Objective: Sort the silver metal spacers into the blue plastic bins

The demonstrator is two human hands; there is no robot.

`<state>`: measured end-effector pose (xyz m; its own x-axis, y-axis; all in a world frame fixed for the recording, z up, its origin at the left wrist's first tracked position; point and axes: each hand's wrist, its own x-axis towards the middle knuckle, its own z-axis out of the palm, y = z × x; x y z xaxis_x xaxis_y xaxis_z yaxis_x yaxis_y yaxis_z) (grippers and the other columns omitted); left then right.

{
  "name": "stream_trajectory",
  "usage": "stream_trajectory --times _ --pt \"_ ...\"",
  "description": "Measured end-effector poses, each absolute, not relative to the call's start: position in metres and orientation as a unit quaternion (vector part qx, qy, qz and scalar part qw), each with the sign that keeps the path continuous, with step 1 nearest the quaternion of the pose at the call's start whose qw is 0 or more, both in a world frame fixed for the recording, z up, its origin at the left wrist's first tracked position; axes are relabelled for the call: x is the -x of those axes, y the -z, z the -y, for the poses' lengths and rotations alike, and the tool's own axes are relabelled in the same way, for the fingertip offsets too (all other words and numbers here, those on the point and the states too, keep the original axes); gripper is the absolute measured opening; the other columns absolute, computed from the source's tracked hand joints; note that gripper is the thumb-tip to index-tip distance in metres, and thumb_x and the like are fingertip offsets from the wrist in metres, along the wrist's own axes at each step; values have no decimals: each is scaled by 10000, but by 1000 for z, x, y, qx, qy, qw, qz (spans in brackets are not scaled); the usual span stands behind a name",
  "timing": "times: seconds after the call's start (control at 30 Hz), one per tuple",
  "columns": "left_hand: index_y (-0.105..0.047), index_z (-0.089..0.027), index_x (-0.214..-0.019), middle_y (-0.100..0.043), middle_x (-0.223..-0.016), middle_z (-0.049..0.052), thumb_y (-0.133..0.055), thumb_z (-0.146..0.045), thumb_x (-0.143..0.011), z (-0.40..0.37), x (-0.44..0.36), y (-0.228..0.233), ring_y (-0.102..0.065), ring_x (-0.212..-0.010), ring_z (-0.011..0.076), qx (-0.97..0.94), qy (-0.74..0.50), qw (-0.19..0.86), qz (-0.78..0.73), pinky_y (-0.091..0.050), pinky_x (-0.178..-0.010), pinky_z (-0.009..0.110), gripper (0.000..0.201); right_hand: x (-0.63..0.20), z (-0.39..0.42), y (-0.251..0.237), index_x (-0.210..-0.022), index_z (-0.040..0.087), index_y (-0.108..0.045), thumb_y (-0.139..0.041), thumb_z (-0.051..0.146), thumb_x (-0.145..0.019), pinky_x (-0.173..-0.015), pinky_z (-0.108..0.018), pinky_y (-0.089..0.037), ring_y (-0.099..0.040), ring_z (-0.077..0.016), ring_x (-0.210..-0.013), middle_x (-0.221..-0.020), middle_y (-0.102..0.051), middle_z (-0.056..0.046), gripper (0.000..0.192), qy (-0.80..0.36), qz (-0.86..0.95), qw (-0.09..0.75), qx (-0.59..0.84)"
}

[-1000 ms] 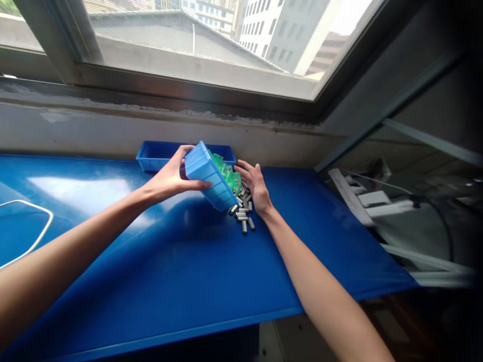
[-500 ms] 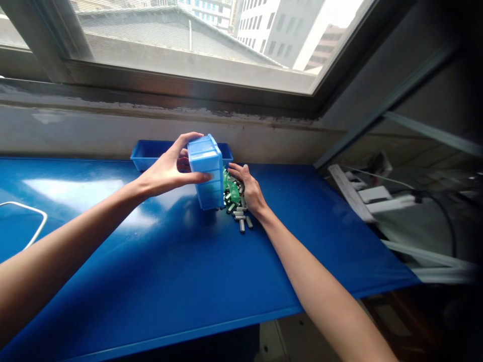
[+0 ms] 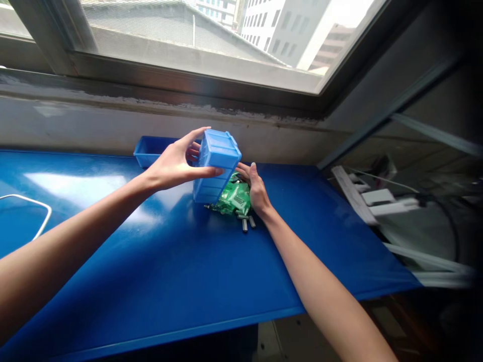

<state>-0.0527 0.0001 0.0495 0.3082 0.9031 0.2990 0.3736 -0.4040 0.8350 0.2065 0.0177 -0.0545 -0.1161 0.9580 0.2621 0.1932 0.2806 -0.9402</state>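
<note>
My left hand [image 3: 174, 163] grips a light blue ribbed plastic bin [image 3: 216, 166], turned nearly upside down above the blue table [image 3: 169, 261]. Under its mouth lies a heap of green plastic pieces [image 3: 234, 197] mixed with several small grey metal parts [image 3: 246, 221]. My right hand [image 3: 257, 189] rests on the table with fingers spread, cupped against the right side of that heap and holding nothing. The bin hides part of the pile.
A shallow dark blue tray [image 3: 151, 149] stands behind my left hand by the wall under the window. A white cord loop [image 3: 35, 213] lies at the table's left. Right of the table's edge are white strips and cables [image 3: 377, 198].
My left hand tipped the bin from a slant to nearly upside down and lifted it. Green pieces spilled out onto the metal parts. My right hand stayed beside the heap.
</note>
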Motion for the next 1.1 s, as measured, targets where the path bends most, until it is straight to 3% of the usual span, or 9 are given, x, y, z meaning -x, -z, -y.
stream_trajectory --times 0.23,0.4,0.63,0.9,1.1 --pt "-538 -219 -1580 -740 -1313 118 -868 -542 -719 1 65 -51 -675 -1187 328 -715 -420 331 -449 -565 -1024 488 977 -204 -15 49 -1270 249 -750 -379 754 -1028 -1156 -485 -508 -683 -309 -1333 -1320 -783 -88 672 -378 601 525 469" --pt "-587 -228 -1539 -749 -1278 100 -835 -571 -761 6 81 -48 -686 -1154 326 -706 -434 336 -448 -577 -1006 484 886 -203 -12 47 -1105 240 -775 -440 650 -1042 -1015 -413 -556 -752 -284 -1151 -1187 -817 -81 533 -248 615 530 528" --pt "-727 -187 -1212 -755 -1100 78 -698 -700 -863 3 94 -30 -706 -1075 322 -671 -526 318 -415 -598 -969 465 621 -204 -10 30 -886 228 -782 -466 529 -1055 -856 -364 -547 -759 -265 -936 -947 -822 -63 468 -112 656 511 544" --pt "-699 -185 -1248 -741 -1141 79 -591 -735 -923 0 79 -22 -708 -1099 312 -666 -544 320 -398 -597 -954 439 648 -195 -1 16 -908 237 -795 -492 476 -1061 -875 -358 -545 -757 -249 -952 -964 -822 -44 415 -123 693 510 495" --pt "-630 -170 -1481 -737 -1265 110 -819 -650 -747 9 65 -42 -664 -1145 317 -734 -428 261 -457 -545 -1023 469 897 -192 5 15 -942 232 -796 -522 457 -1060 -899 -349 -541 -753 -231 -944 -982 -818 -39 374 -151 724 490 461"
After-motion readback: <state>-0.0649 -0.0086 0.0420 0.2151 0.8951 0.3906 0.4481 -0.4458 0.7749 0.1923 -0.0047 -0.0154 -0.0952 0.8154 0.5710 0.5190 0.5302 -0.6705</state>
